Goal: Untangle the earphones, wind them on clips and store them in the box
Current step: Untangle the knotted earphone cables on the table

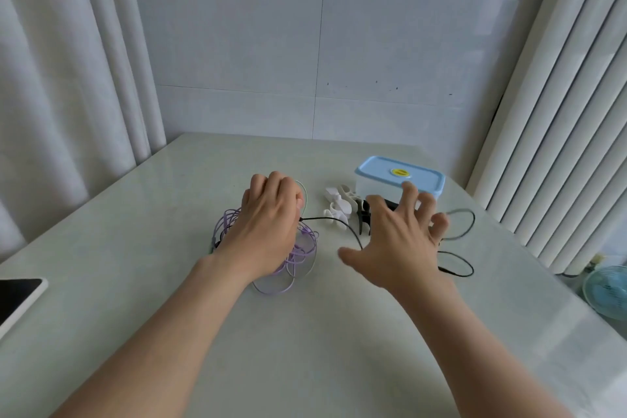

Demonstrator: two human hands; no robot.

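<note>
Left hand (268, 231) covers most of the purple earphone tangle (297, 256), grip underneath hidden. Right hand (400, 237) motion-blurred, hides part of black cable (322, 218) and black clips (361, 218). Tablet (17, 297) and fan (607, 288) cut by frame edges.

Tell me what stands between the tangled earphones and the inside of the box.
The blue lid sits on the box, covering it. The clips lie between the purple earphones and the box.

home, curtains (61, 85), tiled wall (322, 44), fan (607, 292)
</note>
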